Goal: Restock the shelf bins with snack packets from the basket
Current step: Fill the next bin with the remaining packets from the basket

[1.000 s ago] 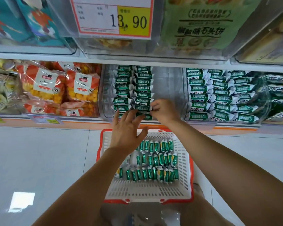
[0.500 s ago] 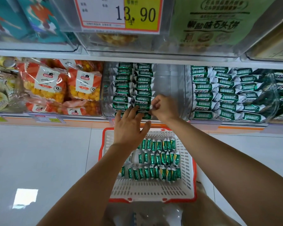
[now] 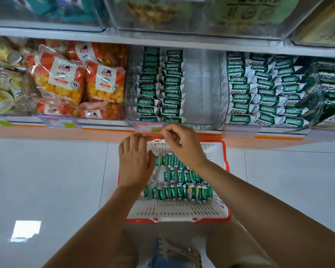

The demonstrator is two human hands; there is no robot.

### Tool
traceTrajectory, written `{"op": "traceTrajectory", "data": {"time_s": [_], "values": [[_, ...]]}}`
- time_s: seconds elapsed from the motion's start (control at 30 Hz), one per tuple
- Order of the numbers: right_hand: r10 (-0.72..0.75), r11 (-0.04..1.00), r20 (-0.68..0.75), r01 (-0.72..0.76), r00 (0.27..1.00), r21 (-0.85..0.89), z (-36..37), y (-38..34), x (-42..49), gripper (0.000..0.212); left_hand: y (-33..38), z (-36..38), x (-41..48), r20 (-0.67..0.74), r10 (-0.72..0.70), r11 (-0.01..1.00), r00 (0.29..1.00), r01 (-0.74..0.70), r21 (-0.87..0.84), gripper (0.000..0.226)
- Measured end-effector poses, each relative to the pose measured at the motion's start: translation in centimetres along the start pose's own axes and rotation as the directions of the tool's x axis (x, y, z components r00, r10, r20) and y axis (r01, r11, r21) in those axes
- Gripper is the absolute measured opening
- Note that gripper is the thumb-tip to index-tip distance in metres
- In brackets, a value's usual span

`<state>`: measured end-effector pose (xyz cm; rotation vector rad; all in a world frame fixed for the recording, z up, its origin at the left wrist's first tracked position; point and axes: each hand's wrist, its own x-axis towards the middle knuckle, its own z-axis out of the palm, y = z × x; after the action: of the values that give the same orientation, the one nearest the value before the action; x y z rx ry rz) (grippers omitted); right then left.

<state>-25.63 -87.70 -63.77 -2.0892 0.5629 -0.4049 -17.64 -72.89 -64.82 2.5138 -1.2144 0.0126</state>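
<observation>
Basket (image 3: 174, 209): it sits below the bin and nearer to you, so each transfer is short. You cannot tell what it rests on.
Basket packets (image 3: 182, 192): green, on edge in three rows, so you can gather several in one grasp. The near row is the fullest. The middle row has a gap at its left.
Bin (image 3: 201, 88): clear, on the lower shelf just beyond the basket. Its right part is bare.
Bin packets (image 3: 162, 89): two flat columns fill the bin's left. Judged: a third column belongs beside them.
Left hand (image 3: 136, 161): your fingers lie straight and together, palm down, over the basket's far left. It holds nothing, which suits a reach down for basket packets.
Right hand (image 3: 182, 145): your fingers are curled, thumb close to forefinger, just near of the bin's front. No packet shows in it.
Right bin (image 3: 263, 89): three full columns of similar packets. Use it as the pattern.
Crisp bags (image 3: 70, 80): left of the bin, not part of this step.
Progress: judged about two-thirds for this bin.
Risk: slick wrappers may slide, so seat each packet flat against the column.
</observation>
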Motion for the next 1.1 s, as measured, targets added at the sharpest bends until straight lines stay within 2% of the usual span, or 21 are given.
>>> {"op": "traceTrajectory", "data": {"time_s": [0.13, 0.3, 0.43, 0.53, 0.6, 0.73, 0.9, 1.1], "values": [[0.072, 0.996, 0.116, -0.066, 0.991, -0.052, 3.3, 3.2, -2.2, 0.02, -3.0, 2.3, -3.0, 0.142, -0.101, 0.995, 0.985, 0.1, 0.011, 0.031], [0.239, 0.958, 0.252, -0.186, 0.938, -0.218, 8.3, 9.1, -2.7, 0.018, -6.4, 7.0, -5.3, 0.368, -0.231, 0.973, 0.901, 0.214, 0.085, 0.051], [0.33, 0.924, 0.332, -0.231, 0.883, -0.304, 11.8, 13.4, -2.5, 0.023, -9.0, 11.2, -6.6, 0.437, -0.31, 0.95, 0.844, 0.256, 0.179, 0.066], [0.455, 0.878, 0.427, -0.315, 0.781, -0.359, 14.4, 16.9, -2.7, 0.034, -10.3, 13.8, -8.0, 0.406, -0.349, 0.937, 0.845, 0.317, 0.146, 0.071], [0.489, 0.864, 0.481, -0.329, 0.728, -0.381, 16.1, 18.8, -2.9, 0.04, -10.8, 15.3, -8.9, 0.37, -0.349, 0.937, 0.861, 0.33, 0.116, 0.078], [0.512, 0.845, 0.517, -0.294, 0.686, -0.447, 19.3, 21.0, -2.7, 0.042, -11.5, 17.4, -9.9, 0.247, -0.318, 0.948, 0.916, 0.298, 0.114, 0.082], [0.536, 0.837, 0.505, -0.346, 0.677, -0.425, 21.9, 23.3, -3.4, 0.051, -11.0, 17.8, -10.0, 0.214, -0.391, 0.919, 0.895, 0.368, 0.14, 0.07], [0.581, 0.81, 0.521, -0.378, 0.626, -0.449, 23.4, 25.1, -3.7, 0.056, -10.8, 18.2, -10.1, 0.188, -0.402, 0.908, 0.896, 0.363, 0.21, 0.069]]}}
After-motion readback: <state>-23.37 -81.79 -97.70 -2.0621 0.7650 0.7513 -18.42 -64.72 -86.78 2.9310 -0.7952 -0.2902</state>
